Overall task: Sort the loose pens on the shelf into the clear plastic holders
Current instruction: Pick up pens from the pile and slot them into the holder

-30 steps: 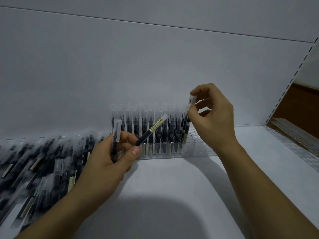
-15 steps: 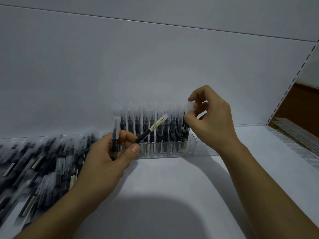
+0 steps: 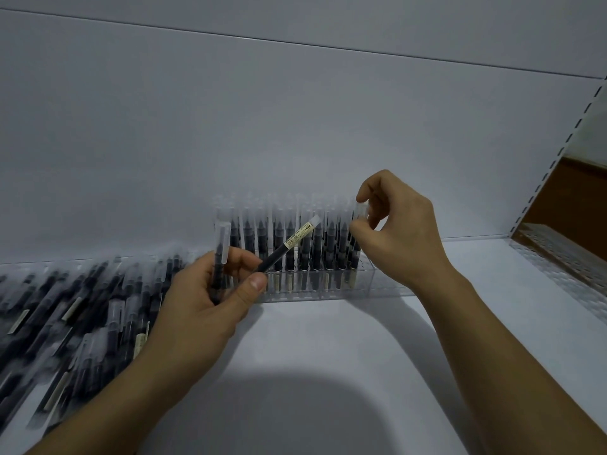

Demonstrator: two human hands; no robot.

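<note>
Right hand has dropped a touch since half a second ago, so the pen it's pinching sits lower, at the right end of the row in the holder. Left hand hasn't really budged.

Right thumb and forefinger pinch that pen's clear cap, with the other fingers curled loosely behind it. The left fingers grip two more. The upright pen has its cap poking above the knuckles. The slanted pen is under the thumb and points up-right across the row.

The back panel and shelf are both white. A blurry pile of loose pens covers the shelf's left side, and the holder stands along its back edge. There's a slotted upright at the right edge.
</note>
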